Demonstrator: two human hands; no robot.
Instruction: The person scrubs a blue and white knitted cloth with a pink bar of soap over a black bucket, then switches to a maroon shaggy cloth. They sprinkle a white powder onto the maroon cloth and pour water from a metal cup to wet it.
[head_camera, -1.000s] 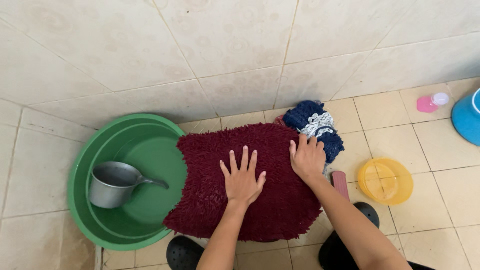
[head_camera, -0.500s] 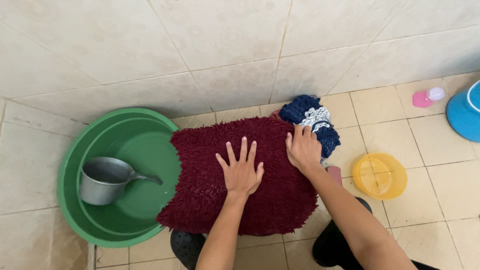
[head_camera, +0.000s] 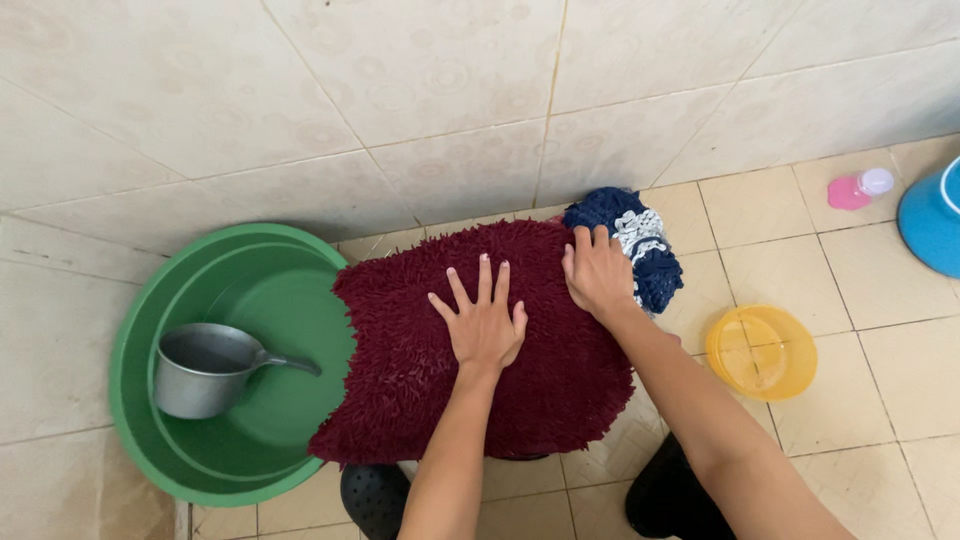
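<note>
Maroon shaggy mat (head_camera: 420, 370) lies on the tiled floor under two flat palms: left hand (head_camera: 483, 320) splayed open at its middle, right hand (head_camera: 598, 272) open on its far right edge, gripping nothing. Its left end overlaps a green basin (head_camera: 190, 455); nothing looks wetted yet.

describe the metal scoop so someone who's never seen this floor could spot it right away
Start at the big green basin on the tiled floor against the wall, left of the dark red shaggy mat. Inside it, toward the left side, sits the metal scoop, a grey cup with a short handle pointing right toward the mat. It is the only grey metal thing here; the other containers are coloured plastic.
</note>
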